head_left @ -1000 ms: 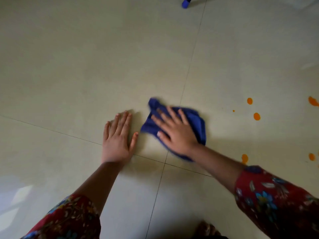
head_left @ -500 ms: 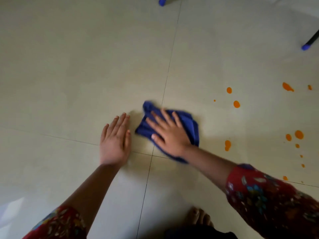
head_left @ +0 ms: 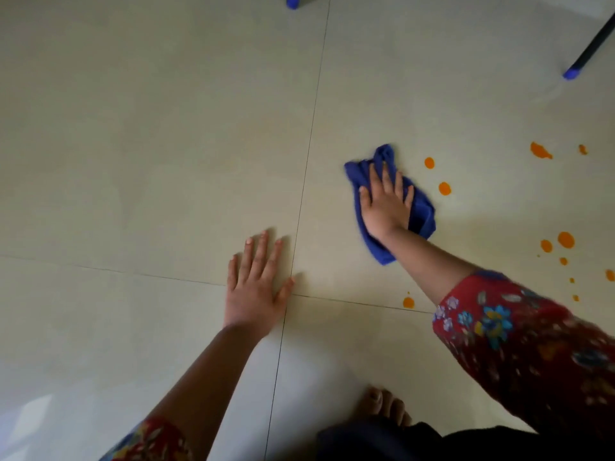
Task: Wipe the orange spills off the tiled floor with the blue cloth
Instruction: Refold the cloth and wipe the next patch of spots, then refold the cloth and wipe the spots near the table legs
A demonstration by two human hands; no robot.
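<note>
- A bare foot [head_left: 382,407] rests on the tiled floor [head_left: 133,161] at the near edge.
- Left hand [head_left: 254,291]: flat on the floor beside a grout crossing, fingers spread, holding nothing.
- Right hand [head_left: 386,207]: palm down, straight fingers pressing the crumpled blue cloth [head_left: 423,211] onto the tile.
- Orange spills [head_left: 444,188]: two drops lie just right of the cloth, others are scattered farther right, and one drop [head_left: 408,302] is near the sleeve [head_left: 519,344].
- Two blue-tipped legs [head_left: 571,74] stand beyond.
</note>
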